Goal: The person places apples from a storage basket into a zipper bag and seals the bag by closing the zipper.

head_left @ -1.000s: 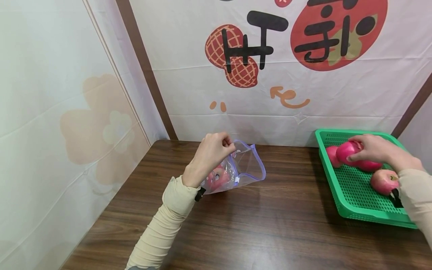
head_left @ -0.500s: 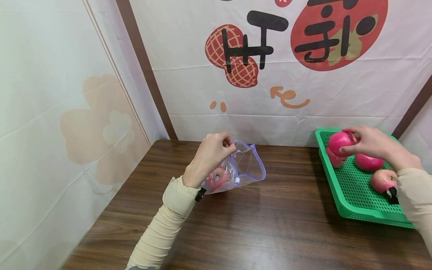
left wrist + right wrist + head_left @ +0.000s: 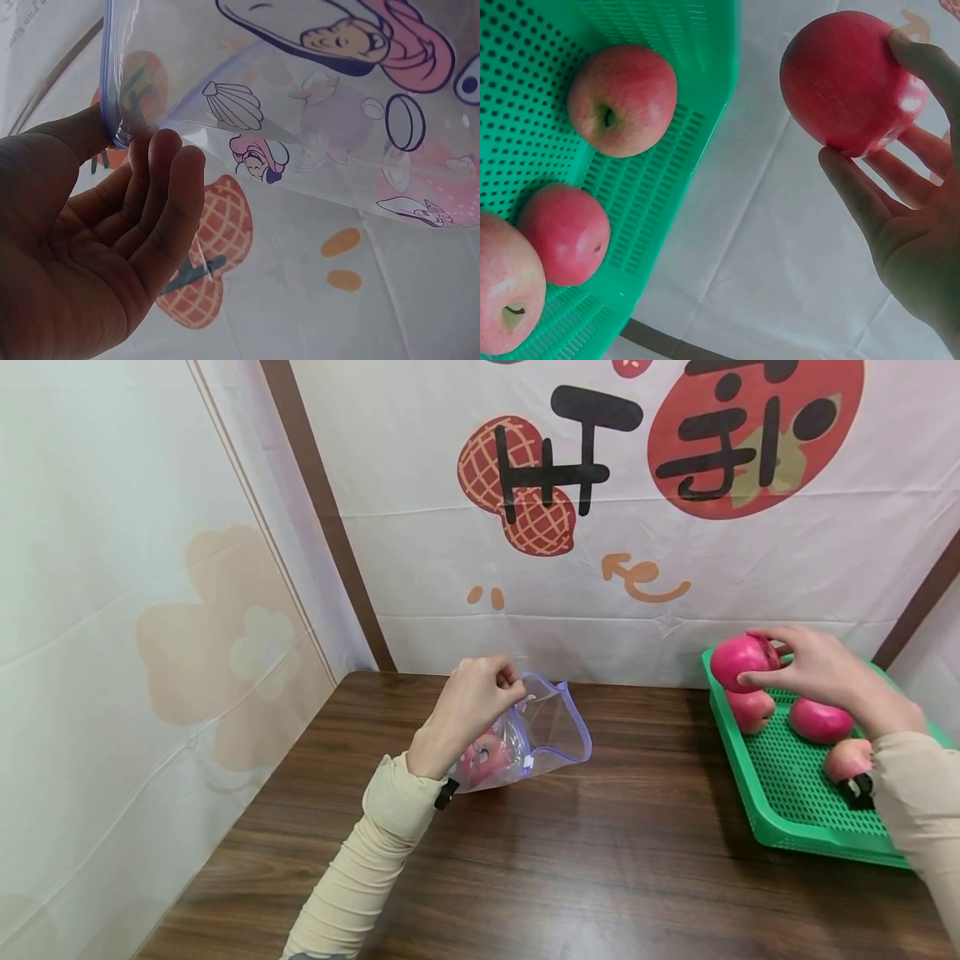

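Gripping in right hand (image 3: 813, 668) a glossy deep-pink round fruit (image 3: 737, 663) — clasped between thumb and fingertips. Held up by the back-left corner of a green perforated plastic basket (image 3: 733, 760); apart from basket and contents in right wrist view. Down in the basket: a dimpled pink apple (image 3: 750, 712) just below the held fruit, a smooth dark-pink oval fruit (image 3: 821, 721) near it, a yellowish-pink apple (image 3: 846, 760) partly hidden by a black wrist strap (image 3: 857, 791). Pinching with left hand (image 3: 476, 702) the purple edging of a clear cartoon-printed plastic zip bag (image 3: 551, 722) — other fingers loosely curved in left wrist view. Gaping toward the basket at the mouth, with a white slider (image 3: 528, 762) on the edge. Showing red through the film; cannot tell whether print or contents. Placed well left of the basket, over a dark brown wood-grain tabletop (image 3: 637, 860).
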A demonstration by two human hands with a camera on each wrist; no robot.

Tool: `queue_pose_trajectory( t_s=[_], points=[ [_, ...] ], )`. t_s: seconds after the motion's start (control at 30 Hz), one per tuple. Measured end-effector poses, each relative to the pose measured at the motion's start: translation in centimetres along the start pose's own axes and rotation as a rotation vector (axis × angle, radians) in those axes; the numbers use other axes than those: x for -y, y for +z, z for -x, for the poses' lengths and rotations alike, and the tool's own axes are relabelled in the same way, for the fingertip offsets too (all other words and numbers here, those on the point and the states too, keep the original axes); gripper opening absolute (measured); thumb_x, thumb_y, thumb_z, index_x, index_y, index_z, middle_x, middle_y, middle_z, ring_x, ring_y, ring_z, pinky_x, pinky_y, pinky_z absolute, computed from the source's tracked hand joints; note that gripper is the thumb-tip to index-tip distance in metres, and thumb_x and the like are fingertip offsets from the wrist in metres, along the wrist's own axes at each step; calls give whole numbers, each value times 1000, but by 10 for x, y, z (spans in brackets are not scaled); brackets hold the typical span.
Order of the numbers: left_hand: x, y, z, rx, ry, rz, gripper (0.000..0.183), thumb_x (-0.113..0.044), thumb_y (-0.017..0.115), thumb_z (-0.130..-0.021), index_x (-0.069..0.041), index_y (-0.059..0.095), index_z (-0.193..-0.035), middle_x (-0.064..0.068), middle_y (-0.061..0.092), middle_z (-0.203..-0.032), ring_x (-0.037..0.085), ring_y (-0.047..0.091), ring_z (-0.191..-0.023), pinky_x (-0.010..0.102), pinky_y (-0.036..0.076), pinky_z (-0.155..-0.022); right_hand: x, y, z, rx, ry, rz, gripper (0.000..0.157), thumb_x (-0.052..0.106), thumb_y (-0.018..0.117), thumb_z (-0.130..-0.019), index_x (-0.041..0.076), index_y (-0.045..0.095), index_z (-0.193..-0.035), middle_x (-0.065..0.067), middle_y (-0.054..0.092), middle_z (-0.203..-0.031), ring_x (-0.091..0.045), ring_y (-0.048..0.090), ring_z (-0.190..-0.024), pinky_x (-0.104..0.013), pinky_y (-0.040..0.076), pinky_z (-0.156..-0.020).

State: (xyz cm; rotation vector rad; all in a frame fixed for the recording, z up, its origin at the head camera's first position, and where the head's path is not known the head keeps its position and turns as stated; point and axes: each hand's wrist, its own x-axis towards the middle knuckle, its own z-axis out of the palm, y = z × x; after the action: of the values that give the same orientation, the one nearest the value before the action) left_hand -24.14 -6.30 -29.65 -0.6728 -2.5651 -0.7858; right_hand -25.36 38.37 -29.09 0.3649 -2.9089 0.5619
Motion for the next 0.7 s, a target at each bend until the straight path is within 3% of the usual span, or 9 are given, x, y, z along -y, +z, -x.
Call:
queue_pose_trajectory(
  t_s=[0.7],
  points=[
    [-1,3,-1,9,-22,6,9,-14,68,-79,-16,66,-70,-6,59,-61,7,50,-57,24,42,-54,38,6,-6,-95,-24,-45,87,44,80,-79,8,42,-149,-23,49,-135,-45,50,-117,-68,47,-87]
  ],
)
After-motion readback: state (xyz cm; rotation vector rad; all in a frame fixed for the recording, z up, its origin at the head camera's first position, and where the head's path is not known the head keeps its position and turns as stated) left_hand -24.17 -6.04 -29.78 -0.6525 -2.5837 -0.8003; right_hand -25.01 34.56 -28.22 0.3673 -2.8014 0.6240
